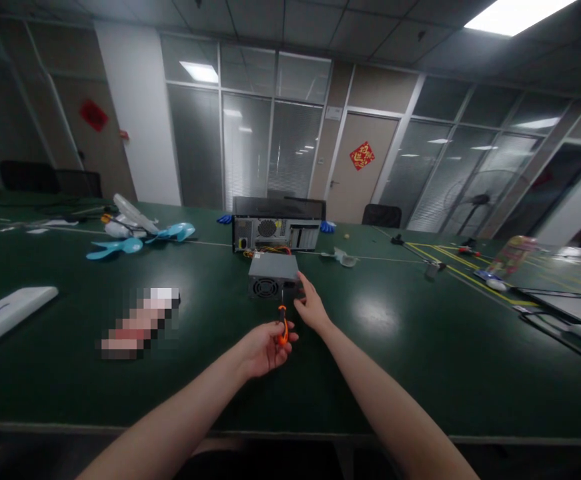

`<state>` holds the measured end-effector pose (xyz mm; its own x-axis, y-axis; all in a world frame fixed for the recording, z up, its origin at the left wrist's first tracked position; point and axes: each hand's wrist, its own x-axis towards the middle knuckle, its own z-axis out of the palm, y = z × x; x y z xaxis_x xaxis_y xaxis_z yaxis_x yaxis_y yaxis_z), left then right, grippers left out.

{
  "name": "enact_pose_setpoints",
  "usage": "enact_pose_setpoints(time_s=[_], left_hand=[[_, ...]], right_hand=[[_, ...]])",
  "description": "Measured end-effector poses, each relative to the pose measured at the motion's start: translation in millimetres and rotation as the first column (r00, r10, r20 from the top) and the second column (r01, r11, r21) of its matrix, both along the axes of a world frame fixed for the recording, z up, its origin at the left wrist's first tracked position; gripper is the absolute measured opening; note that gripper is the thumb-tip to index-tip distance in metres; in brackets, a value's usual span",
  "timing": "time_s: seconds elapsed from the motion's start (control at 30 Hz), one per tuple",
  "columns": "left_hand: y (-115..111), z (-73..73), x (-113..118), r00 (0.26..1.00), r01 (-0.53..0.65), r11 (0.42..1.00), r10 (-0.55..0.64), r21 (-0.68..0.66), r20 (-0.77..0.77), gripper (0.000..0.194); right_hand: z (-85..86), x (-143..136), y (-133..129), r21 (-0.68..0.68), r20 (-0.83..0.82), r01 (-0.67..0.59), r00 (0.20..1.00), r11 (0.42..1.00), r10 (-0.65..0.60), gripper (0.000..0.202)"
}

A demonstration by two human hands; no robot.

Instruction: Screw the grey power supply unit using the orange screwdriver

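Observation:
My left hand (pixel 266 348) is closed round the orange-and-black handle of a screwdriver (pixel 283 327). Its thin shaft points forward to the front face of a grey computer power supply (pixel 274 268); whether the tip touches a screw is too small to tell. My right hand (pixel 313 303) grips the right side of that box, thumb near the front corner and fingers along the edge. A round black fan grille shows at the front left of the power supply. Coloured cables run behind it toward a computer case (pixel 276 230) lying on its side.
Blue fan blades (pixel 115 248) and white fan parts (pixel 130 220) lie to the left. Nearer are a white panel (pixel 13 313) and a pixelated object (pixel 143 323). Right of the case sits a clear plastic piece (pixel 344 258). The green table (pixel 210 400) ends close to me.

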<state>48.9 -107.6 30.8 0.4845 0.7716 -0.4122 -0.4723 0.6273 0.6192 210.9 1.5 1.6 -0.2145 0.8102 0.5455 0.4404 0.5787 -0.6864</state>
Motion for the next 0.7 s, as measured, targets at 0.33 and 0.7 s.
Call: enact_pose_setpoints(time_s=[0.33,0.7], left_hand=[[-2.1,5.3,3.6,0.998,-0.042,0.997,0.044,-0.064,0.032,0.029],[8.1,-12.4,4.8,0.990,-0.134,0.989,0.136,-0.061,0.038,0.024]], right_hand=[[1.7,1.4,-5.3,-0.003,-0.009,-0.010,1.000,1.000,0.010,0.076],[0.6,0.8,-4.7,-0.009,-0.056,-0.035,0.998,0.999,0.034,0.077]])
